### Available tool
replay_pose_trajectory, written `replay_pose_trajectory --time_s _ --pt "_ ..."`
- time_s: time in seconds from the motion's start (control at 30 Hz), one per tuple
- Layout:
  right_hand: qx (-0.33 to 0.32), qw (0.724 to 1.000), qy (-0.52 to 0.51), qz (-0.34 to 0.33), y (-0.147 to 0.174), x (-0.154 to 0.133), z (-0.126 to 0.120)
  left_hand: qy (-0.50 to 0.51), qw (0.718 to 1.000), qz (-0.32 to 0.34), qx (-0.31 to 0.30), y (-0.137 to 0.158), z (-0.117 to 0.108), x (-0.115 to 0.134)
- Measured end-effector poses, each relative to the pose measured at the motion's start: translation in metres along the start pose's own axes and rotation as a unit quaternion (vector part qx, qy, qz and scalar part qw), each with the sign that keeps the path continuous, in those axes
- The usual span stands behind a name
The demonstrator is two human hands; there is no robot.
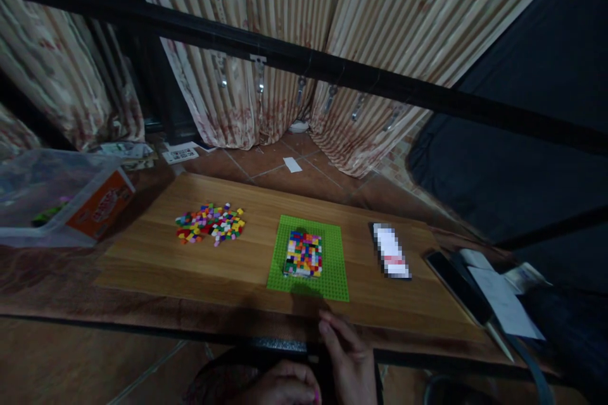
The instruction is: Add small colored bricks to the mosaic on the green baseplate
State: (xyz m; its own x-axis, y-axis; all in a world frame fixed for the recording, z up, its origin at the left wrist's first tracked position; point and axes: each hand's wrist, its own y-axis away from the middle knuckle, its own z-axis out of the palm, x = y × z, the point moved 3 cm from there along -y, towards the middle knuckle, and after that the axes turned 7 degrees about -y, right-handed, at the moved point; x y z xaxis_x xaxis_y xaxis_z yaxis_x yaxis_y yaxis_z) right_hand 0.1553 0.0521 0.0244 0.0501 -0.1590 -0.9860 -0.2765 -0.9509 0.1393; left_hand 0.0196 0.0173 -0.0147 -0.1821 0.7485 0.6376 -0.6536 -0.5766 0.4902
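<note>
A green baseplate (pixel 332 269) lies in the middle of a wooden board (pixel 152 253), with a block of small multicoloured bricks (pixel 303 254) built on it. A loose heap of small coloured bricks (pixel 210 223) sits on the board to the left. My right hand (pixel 349 354) rests at the table's near edge just below the baseplate, fingers loosely extended, holding nothing. My left hand (pixel 280 386) is low at the bottom of the view, curled, below the table edge; whether it holds anything cannot be seen.
A clear plastic bin (pixel 42 202) with an orange label stands at the left. A blurred white card (pixel 392 252) lies right of the baseplate; a dark phone (pixel 456 285) and papers (pixel 506 304) lie at the far right. A black bar (pixel 304 60) crosses overhead before striped curtains.
</note>
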Motion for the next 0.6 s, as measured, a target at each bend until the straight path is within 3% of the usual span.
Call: replay_pose_trajectory --time_s 0.2,0.4,0.6 --pt "0.043 0.995 0.043 -0.075 -0.038 -0.028 0.007 0.086 0.995 -0.028 0.032 -0.005 0.003 -0.005" --pt "0.010 0.976 0.107 -0.190 -0.051 -0.036 0.020 0.127 0.990 -0.036 0.040 -0.009 -0.002 -0.012" --pt "-0.006 0.952 0.152 -0.266 -0.060 -0.042 0.030 0.097 0.995 -0.024 0.015 -0.011 -0.002 -0.008"
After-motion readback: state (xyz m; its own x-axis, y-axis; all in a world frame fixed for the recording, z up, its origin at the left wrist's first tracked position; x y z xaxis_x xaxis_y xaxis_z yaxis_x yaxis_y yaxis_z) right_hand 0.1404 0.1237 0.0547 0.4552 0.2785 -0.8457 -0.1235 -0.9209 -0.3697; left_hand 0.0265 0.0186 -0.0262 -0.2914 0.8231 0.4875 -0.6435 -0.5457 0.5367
